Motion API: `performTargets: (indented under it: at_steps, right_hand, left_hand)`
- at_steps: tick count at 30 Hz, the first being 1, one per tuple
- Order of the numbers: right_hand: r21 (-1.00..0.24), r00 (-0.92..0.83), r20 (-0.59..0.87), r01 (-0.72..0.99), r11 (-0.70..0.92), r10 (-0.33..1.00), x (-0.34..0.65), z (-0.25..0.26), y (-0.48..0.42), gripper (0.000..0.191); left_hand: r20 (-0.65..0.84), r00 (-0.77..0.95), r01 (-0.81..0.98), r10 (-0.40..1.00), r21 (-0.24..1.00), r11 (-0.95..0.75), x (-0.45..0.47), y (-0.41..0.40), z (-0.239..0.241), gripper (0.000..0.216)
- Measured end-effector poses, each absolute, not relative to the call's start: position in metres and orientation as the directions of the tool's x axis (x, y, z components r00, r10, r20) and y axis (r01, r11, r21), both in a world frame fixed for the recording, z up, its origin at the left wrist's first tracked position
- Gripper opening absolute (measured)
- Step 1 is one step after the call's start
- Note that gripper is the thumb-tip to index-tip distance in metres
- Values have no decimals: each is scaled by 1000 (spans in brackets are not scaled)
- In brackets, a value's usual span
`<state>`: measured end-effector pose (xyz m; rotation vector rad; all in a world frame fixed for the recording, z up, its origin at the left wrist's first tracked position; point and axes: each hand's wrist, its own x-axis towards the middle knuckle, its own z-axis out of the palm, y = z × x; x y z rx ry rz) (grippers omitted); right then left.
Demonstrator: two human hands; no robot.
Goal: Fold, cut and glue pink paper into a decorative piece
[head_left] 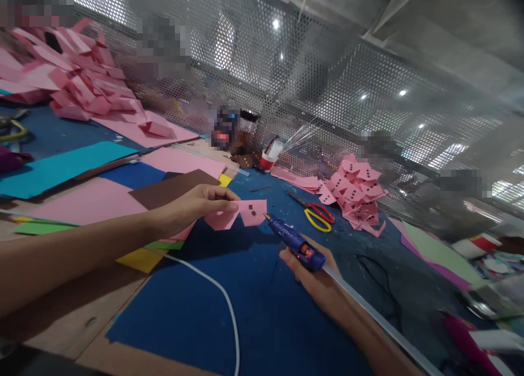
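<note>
Over the blue work surface, my left hand (pixel 200 204) pinches a folded pink paper piece (pixel 256 215) that carries small dark squares. My right hand (pixel 311 275) is wrapped round a blue hot glue gun (pixel 289 237), its tip pointing up and left. That tip is close to the right edge of the paper; whether they touch I cannot tell. A long translucent glue stick (pixel 368 305) runs out of the back of the gun toward the lower right.
Scissors with red and yellow handles (pixel 319 216) lie beyond the glue gun. Dotted pink pieces (pixel 354 193) are heaped at the right, plain folded pink strips (pixel 85 76) at the far left. A white cord (pixel 223 294) crosses the front. A red-and-white cup (pixel 268 160) stands behind.
</note>
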<state>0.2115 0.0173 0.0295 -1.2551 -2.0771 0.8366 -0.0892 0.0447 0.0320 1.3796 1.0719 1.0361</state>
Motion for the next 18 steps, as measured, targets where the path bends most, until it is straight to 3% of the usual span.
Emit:
performTargets:
  at_steps: [8,13,18]
  right_hand:
    - [-825,-259,16,543,159,966,216,33,22,42]
    - [-829,-319,7,529,184,948,231,47,22,39]
    - [-763,-356,-130,632,136,926,259,38,15,36]
  left_hand:
    - [39,127,7,991,999,-40,-94,50,28,25]
    - [9,48,-32,999,999,-7,-95,53,31,21]
    - [35,-4,13,999,999,-35,-97,58,30,22]
